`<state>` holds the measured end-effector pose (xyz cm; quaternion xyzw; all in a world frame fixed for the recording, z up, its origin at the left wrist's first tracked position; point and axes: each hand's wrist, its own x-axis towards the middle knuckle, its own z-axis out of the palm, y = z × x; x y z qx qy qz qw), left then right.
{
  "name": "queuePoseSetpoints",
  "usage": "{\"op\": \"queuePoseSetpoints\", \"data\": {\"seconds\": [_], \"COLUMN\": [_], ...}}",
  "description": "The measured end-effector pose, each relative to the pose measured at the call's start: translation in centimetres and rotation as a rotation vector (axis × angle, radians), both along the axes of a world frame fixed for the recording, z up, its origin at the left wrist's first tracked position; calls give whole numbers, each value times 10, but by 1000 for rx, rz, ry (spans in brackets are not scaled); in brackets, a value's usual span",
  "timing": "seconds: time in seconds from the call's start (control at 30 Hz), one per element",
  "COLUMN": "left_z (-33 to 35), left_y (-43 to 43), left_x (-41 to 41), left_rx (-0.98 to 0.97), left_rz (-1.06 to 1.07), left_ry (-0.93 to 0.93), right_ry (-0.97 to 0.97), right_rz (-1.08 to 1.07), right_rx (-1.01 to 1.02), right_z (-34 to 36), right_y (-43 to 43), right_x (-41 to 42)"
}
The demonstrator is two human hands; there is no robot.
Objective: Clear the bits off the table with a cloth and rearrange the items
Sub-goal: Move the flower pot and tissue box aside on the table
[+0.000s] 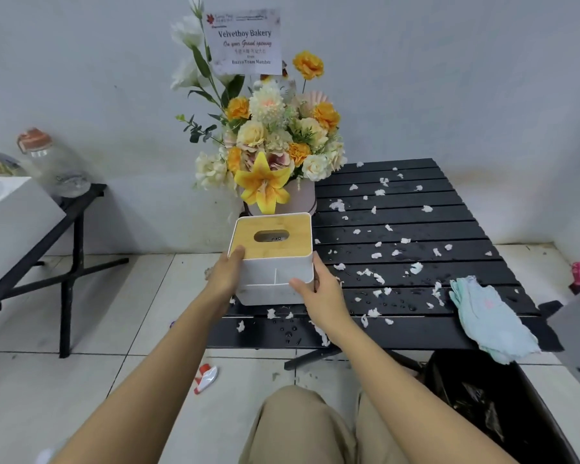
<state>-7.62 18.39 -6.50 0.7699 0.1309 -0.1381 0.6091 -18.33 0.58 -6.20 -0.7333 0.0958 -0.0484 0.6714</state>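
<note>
Two grips clamp the tissue box (272, 241) from either side. The left grip (227, 274) sets its thumb on the near left corner of the wooden lid, with its fingers down the left wall. The right grip (318, 289) wraps the near right corner, thumb across the front. Holding both walls like this suits lifting or sliding the box whole, probably to bare the slats beneath it for wiping.

The box is at the left edge of the surface (456, 229), just in front of the flower pot (298, 195) that fills the far left corner. Whether its base rests on the slats or hangs just clear of them I cannot tell.

White paper bits (416, 267) lie scattered over most of the surface, with water drops (292, 333) along the near edge. The cloth (489, 316) lies untouched at the near right corner, drooping over the near edge above a black bin (503, 403) on the floor, which looks a handy place to sweep the bits into.
</note>
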Motion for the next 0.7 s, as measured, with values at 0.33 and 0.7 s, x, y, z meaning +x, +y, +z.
{"op": "queuePoseSetpoints", "data": {"seconds": [0.33,0.7], "left_z": [51,16], "left_y": [-58,-283], "left_x": [-48,-138], "left_rx": [635,758], "left_rz": [8,-1506], "left_ry": [-726,-1206], "right_ry": [-8,0], "right_rz": [-184,-790], "right_rx": [-148,-116], "right_z": [16,23], "right_y": [-80,-264], "right_x": [-42,-112]}}
